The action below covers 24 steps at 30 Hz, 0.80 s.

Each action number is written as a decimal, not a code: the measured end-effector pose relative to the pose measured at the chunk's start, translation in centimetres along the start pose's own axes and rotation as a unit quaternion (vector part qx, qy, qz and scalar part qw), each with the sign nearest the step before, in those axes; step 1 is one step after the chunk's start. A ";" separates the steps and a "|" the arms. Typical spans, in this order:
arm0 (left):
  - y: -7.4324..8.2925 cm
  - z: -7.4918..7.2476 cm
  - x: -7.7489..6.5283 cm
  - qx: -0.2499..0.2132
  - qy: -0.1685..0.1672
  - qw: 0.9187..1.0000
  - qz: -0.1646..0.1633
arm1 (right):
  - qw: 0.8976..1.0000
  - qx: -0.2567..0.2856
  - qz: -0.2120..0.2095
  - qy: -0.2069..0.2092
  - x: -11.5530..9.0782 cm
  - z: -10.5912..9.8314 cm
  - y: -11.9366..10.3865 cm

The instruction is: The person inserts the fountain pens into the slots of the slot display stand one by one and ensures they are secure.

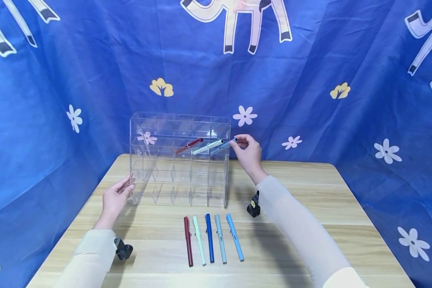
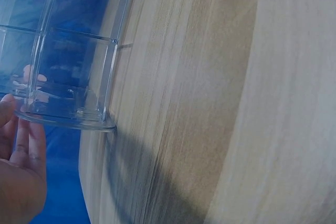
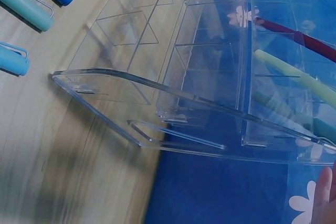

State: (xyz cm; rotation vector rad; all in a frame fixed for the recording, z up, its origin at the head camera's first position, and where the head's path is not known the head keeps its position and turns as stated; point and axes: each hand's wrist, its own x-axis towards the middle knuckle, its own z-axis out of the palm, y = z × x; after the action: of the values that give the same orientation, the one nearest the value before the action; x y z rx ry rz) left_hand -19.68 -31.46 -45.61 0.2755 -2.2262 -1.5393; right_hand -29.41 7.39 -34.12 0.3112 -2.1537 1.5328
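Observation:
A clear acrylic display rack (image 1: 138,160) with rows of small compartments stands on the table. My left hand (image 1: 113,200) holds its left side edge, thumb and fingers on either side of the panel in the left wrist view. At the upper right, my right hand (image 1: 249,156) pinches the raised end of a blue pen (image 1: 222,148), which slants down into the rack's right column. Left of it, a light green pen (image 1: 207,147) and a dark red pen (image 1: 189,146) lean in the same tier. In the right wrist view only some right fingers (image 3: 322,195) show.
On the table before the rack lie a dark red pen (image 1: 188,242), a light green pen (image 1: 199,240), a dark blue pen (image 1: 209,238), a grey-blue pen (image 1: 221,239) and a light blue pen (image 1: 235,237), side by side. A blue patterned curtain (image 1: 295,116) hangs behind.

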 end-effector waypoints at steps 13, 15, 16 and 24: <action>0.1 -0.1 -0.1 0.009 -0.001 1.000 0.006 | 0.999 -0.043 0.004 -0.022 0.1 -0.2 -0.6; 0.1 0.0 -0.1 0.010 -0.001 1.000 0.006 | 0.999 -0.046 0.009 -0.025 0.1 -0.2 -0.6; 0.0 0.0 -0.1 0.010 0.000 1.000 0.006 | 0.998 -0.047 0.009 -0.027 0.1 -0.2 -0.6; -0.2 0.0 0.1 0.006 0.003 1.000 0.000 | 0.998 -0.042 -0.032 -0.034 0.0 -0.3 -0.2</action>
State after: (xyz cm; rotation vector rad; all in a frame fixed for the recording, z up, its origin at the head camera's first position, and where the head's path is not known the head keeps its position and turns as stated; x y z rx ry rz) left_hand -19.81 -31.53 -45.79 0.2828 -2.2323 -1.5230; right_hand -29.26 7.57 -33.89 0.4055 -2.2309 1.4106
